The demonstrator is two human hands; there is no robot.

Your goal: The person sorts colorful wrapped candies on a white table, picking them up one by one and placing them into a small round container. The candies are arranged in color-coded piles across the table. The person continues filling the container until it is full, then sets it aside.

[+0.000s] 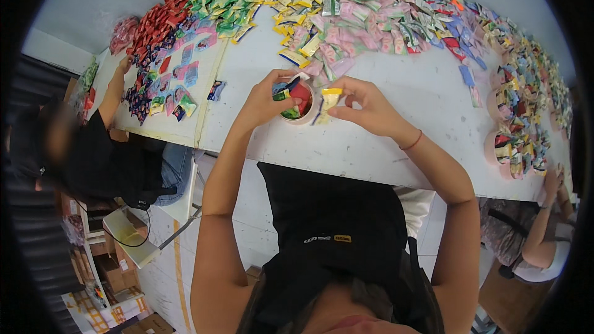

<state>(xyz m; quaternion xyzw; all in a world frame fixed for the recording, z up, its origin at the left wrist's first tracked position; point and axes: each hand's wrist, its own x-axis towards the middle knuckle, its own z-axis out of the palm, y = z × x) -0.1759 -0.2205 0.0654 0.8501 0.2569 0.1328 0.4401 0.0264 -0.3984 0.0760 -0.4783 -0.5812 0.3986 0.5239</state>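
In front of me on the white table stands a round, pale pink tub (299, 121) with red, green and dark blue packets (301, 98) inside. My left hand (272, 100) wraps the tub's left side, its thumb over the packets and some fingers hidden behind. Just right of the rim, my right hand (365, 106) pinches a small yellow-and-white packet (330, 102) between thumb and fingers. Pink and pale green packets (371, 21) lie heaped beyond my hands, beside yellow-and-white packets (297, 12). One dark blue packet (216, 90) lies alone to the left.
Green packets (226, 3) and red packets (162, 20) are piled at the far left, near a co-worker's arm (111, 91). Filled pink tubs (495, 148) stand in rows at the right, where another person's hand (552, 180) reaches the table. A seam (213, 80) crosses the tabletop.
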